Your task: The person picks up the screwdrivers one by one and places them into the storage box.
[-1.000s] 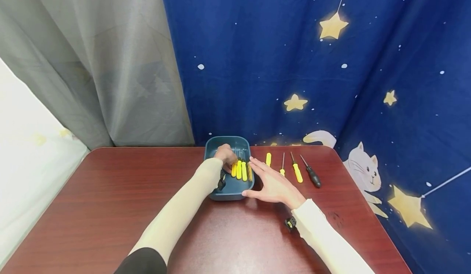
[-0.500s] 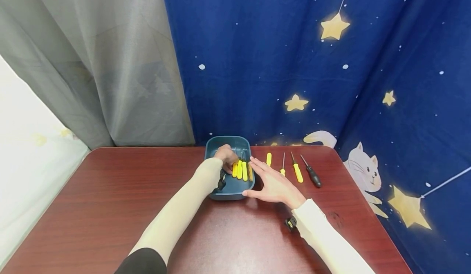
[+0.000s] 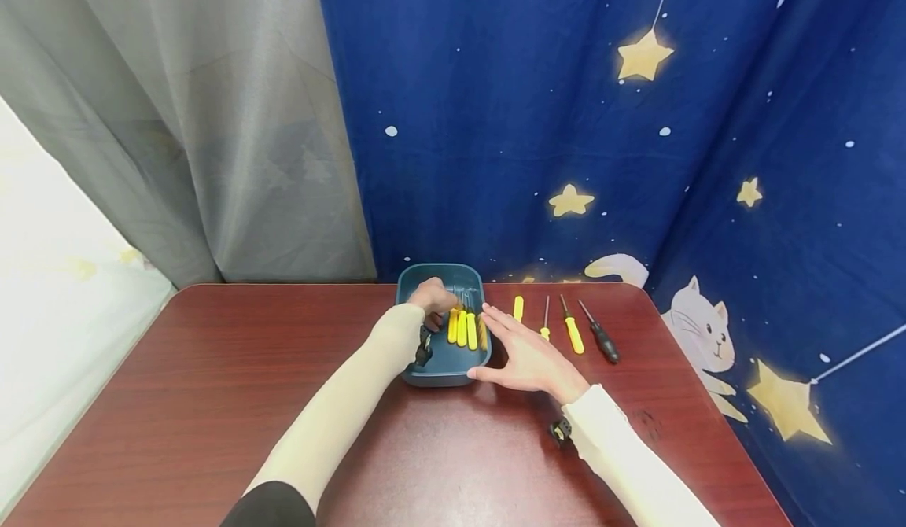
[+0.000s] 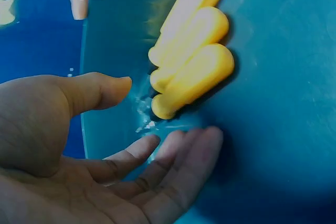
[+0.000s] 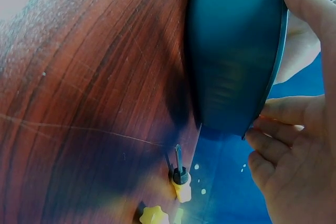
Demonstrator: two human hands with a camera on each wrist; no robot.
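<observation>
Three screwdrivers with yellow handles (image 3: 462,329) lie side by side in a dark teal box (image 3: 437,380); their shafts point to the far end. My left hand (image 3: 433,299) is inside the box, just left of the handles. In the left wrist view its thumb and fingers are spread apart beside the yellow handles (image 4: 197,74), with nothing between them. My right hand (image 3: 527,354) rests against the box's right side. The right wrist view has its thumb on the rim and its fingertips (image 5: 257,129) touching the rim's far part, around the box wall (image 5: 231,51).
Right of the box, a yellow-handled tool (image 3: 519,307), two yellow-handled screwdrivers (image 3: 573,334) and a black-handled screwdriver (image 3: 605,344) lie in a row on the brown table (image 3: 283,338). My right hand partly covers the nearer ones. A blue curtain (image 3: 481,118) hangs behind the far edge.
My left hand has shifted slightly away from the leftmost yellow handle, which shows more fully. My right hand stays in place at the box.
</observation>
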